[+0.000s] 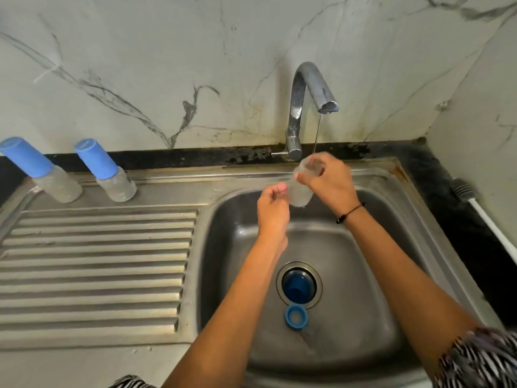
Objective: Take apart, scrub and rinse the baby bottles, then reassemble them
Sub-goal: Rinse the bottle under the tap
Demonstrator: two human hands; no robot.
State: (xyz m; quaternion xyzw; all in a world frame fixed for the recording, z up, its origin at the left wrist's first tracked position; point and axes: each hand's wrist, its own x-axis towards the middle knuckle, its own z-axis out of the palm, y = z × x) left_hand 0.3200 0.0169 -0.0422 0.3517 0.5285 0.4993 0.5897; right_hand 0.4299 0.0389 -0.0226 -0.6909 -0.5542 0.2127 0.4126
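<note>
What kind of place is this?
Most likely a home kitchen sink area: a stainless steel sink with ribbed drainboard, a curved chrome tap running a thin stream, and a white marble-veined wall behind. Two capped clear baby bottles stand on the steel ledge.

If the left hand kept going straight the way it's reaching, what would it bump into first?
The left hand reaches up and away, toward the clear bottle its fingers already touch. Past that, probably the tap's base, though depth is hard to judge.

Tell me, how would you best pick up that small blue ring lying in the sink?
Pinch the blue ring across its outer rim from straight above. It lies flat on the sink floor, opening up, just below the drain, with bare steel around it for fingertips.
</note>
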